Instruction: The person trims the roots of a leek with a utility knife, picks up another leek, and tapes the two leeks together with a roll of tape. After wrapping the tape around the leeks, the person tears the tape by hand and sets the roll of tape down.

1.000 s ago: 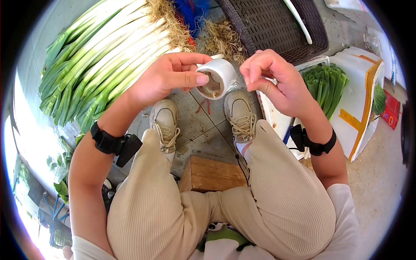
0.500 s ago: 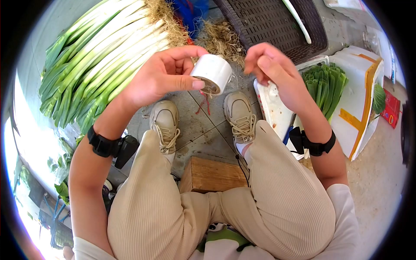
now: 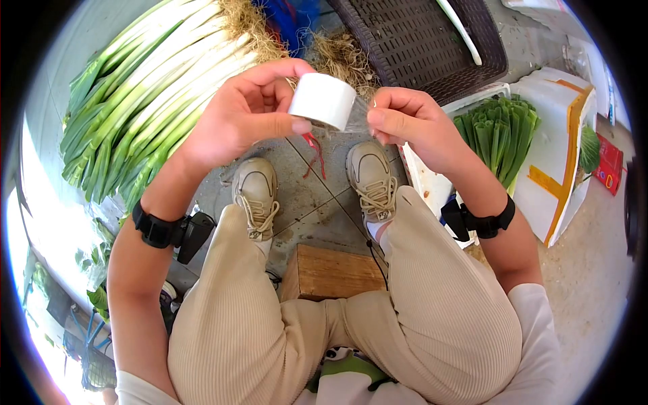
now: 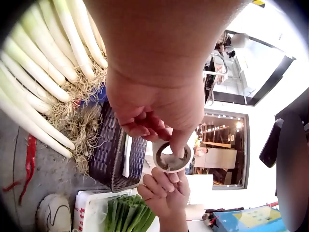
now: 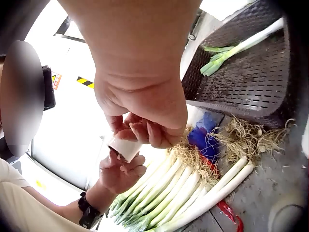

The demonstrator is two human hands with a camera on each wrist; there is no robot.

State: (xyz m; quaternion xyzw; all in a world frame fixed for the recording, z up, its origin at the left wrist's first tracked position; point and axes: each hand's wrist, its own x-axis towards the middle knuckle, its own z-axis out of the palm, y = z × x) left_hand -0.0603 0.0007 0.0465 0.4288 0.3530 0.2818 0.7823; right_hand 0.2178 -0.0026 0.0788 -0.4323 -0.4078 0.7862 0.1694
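Observation:
A roll of clear tape with a white outer face (image 3: 322, 101) is gripped by my left hand (image 3: 236, 111), thumb at the lower rim and fingers on the upper side. To its right, my right hand (image 3: 418, 125) pinches the loose end of the clear film (image 3: 359, 113) between thumb and fingers. In the left wrist view the left thumb reaches into the core of the roll (image 4: 173, 157), and the right hand (image 4: 164, 193) is beside it. The right wrist view shows the roll (image 5: 125, 146) between both hands.
Leeks (image 3: 162, 88) lie in a pile at the upper left, roots toward loose root trimmings (image 3: 344, 57). A brown basket (image 3: 432, 47) holds one leek. Cut greens (image 3: 499, 135) sit in a white foam box at right; a wooden block (image 3: 334, 271) stands between the legs.
The roll has turned and moved slightly up and left in my left hand. My right hand, apart from the roll half a second ago, has come down and now pinches the film's end.

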